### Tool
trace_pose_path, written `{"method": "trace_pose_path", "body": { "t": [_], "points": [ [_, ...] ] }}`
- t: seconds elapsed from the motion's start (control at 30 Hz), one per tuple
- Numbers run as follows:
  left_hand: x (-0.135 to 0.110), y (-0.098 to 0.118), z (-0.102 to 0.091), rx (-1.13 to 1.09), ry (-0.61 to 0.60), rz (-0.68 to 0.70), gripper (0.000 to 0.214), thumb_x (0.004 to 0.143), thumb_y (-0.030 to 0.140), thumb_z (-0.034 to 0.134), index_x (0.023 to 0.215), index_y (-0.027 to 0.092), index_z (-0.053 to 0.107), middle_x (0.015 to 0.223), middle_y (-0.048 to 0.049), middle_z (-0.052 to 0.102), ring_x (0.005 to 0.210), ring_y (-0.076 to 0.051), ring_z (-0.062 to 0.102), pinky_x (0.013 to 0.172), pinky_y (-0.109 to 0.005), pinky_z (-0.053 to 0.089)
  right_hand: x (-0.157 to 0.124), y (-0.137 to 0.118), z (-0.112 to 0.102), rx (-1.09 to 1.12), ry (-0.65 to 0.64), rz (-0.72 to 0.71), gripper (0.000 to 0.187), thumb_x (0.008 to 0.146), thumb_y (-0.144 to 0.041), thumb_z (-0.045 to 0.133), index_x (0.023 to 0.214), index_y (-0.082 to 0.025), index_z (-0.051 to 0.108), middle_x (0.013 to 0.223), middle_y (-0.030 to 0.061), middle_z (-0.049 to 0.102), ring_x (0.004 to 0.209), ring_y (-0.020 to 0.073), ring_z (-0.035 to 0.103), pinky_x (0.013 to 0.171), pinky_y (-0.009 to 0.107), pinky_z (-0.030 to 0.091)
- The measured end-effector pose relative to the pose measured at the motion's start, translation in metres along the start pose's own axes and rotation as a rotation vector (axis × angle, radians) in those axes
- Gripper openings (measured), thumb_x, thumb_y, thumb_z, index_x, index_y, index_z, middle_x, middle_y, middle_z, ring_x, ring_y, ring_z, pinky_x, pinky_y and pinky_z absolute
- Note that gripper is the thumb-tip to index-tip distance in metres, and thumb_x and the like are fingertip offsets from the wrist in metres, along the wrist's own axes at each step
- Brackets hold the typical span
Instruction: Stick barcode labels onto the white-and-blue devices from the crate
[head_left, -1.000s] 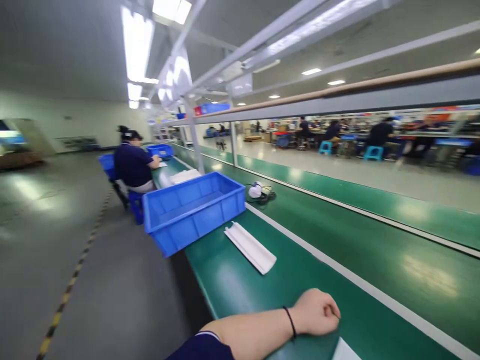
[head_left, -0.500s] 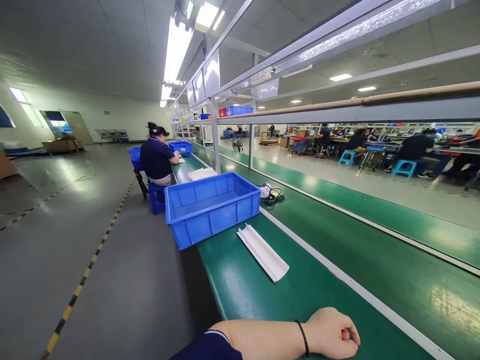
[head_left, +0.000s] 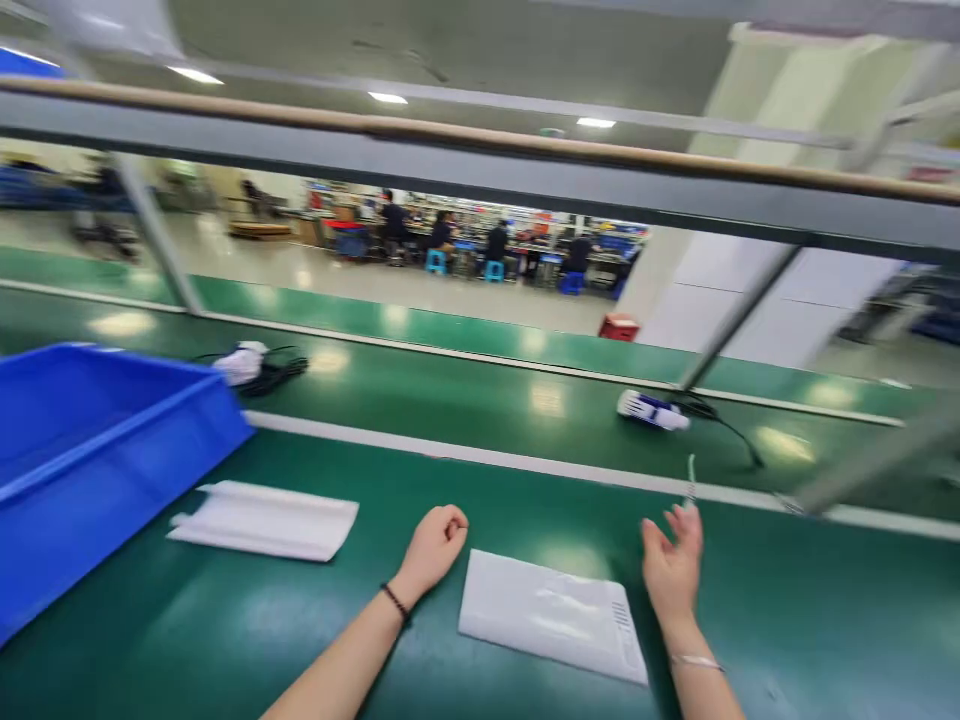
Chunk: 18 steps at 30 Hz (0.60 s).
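Note:
My left hand (head_left: 435,545), with a dark braided band at the wrist, is curled into a loose fist over the green bench; nothing shows in it. Just right of it lies a flat white panel (head_left: 551,615) with a row of dark slots near its right end. Beyond that panel's right end is my right hand (head_left: 673,565), its thumb and fingers apart. A thin pale stick-like piece (head_left: 691,475) shows at those fingertips; blur hides what it is and whether they touch it. Left of my left hand rests a white trough-shaped cover (head_left: 274,520).
A large blue bin (head_left: 150,430) stands at the left. Behind the white bench strip (head_left: 450,455) lie a white corded device (head_left: 244,362) and a blue-and-white corded tool (head_left: 652,410). A shelf rail (head_left: 480,165) with slanting posts crosses above. Several people sit in the background.
The view has swung right, from along the bench to across it. My right hand and the slotted white panel have come into view. My left hand stays curled.

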<state>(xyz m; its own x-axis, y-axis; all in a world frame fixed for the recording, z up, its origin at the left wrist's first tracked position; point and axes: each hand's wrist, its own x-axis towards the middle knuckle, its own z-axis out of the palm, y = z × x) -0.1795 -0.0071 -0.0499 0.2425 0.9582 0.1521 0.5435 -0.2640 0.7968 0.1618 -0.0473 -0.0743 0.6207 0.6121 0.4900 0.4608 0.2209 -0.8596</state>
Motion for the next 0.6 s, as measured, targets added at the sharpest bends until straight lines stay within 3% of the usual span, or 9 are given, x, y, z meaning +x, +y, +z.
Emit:
{"method": "trace_pose_path", "body": {
  "t": [0.03, 0.1, 0.27, 0.37, 0.47, 0.6],
  "points": [
    [0.003, -0.004, 0.0, -0.011, -0.014, 0.022, 0.016, 0.079, 0.024, 0.044, 0.075, 0.015, 0.058, 0.068, -0.003, 0.051, 0.069, -0.018, 0.049, 0.066, -0.029, 0.037, 0.001, -0.001, -0.017, -0.033, 0.045, 0.014, 0.08, 0.086, -0.053, 0.06, 0.15, -0.02, 0.025, 0.142, 0.0185, 0.039, 0.125, 0.0317, 0.046, 0.094, 0.049, 0.049],
    [0.007, -0.01, 0.0, -0.018, -0.026, 0.056, 0.025, 0.079, 0.036, 0.042, 0.074, 0.017, 0.057, 0.065, -0.0024, 0.049, 0.065, -0.018, 0.048, 0.064, -0.03, 0.037, 0.01, -0.004, -0.029, -0.07, 0.07, 0.044, 0.095, 0.079, -0.056, 0.063, 0.152, -0.018, 0.014, 0.141, 0.0212, 0.039, 0.127, 0.0319, 0.045, 0.092, 0.047, 0.051],
    [0.006, -0.013, -0.001, -0.01, -0.022, 0.033, 0.038, 0.077, 0.051, 0.04, 0.075, 0.017, 0.058, 0.065, -0.0021, 0.049, 0.064, -0.018, 0.05, 0.065, -0.031, 0.041, 0.077, 0.004, -0.02, -0.125, 0.097, 0.093, 0.105, 0.073, -0.052, 0.06, 0.152, -0.012, 0.004, 0.137, 0.0238, 0.042, 0.125, 0.0305, 0.047, 0.09, 0.042, 0.051],
    [0.008, -0.013, -0.001, -0.02, -0.012, 0.005, 0.041, 0.077, 0.054, 0.041, 0.076, 0.017, 0.058, 0.065, -0.0017, 0.048, 0.063, -0.017, 0.05, 0.064, -0.03, 0.041, 0.131, 0.024, -0.017, -0.191, 0.126, 0.164, 0.104, 0.069, -0.043, 0.059, 0.151, -0.007, 0.006, 0.134, 0.0254, 0.045, 0.122, 0.034, 0.049, 0.094, 0.047, 0.047],
    [0.011, -0.015, 0.0, -0.019, 0.017, -0.011, 0.043, 0.078, 0.057, 0.041, 0.076, 0.017, 0.058, 0.064, -0.0012, 0.047, 0.061, -0.016, 0.049, 0.063, -0.029, 0.042, 0.176, 0.047, -0.002, -0.252, 0.14, 0.213, 0.105, 0.068, -0.037, 0.059, 0.152, -0.003, 0.005, 0.132, 0.0269, 0.047, 0.121, 0.0382, 0.048, 0.101, 0.054, 0.04],
    [0.01, -0.025, 0.002, 0.013, 0.051, 0.013, 0.039, 0.082, 0.053, 0.042, 0.076, 0.018, 0.058, 0.064, -0.0008, 0.047, 0.06, -0.015, 0.049, 0.061, -0.027, 0.043, 0.218, 0.068, 0.042, -0.285, 0.184, 0.187, 0.103, 0.07, -0.033, 0.059, 0.153, -0.005, 0.004, 0.138, 0.0264, 0.041, 0.128, 0.0389, 0.042, 0.108, 0.053, 0.032]
  ]
}}
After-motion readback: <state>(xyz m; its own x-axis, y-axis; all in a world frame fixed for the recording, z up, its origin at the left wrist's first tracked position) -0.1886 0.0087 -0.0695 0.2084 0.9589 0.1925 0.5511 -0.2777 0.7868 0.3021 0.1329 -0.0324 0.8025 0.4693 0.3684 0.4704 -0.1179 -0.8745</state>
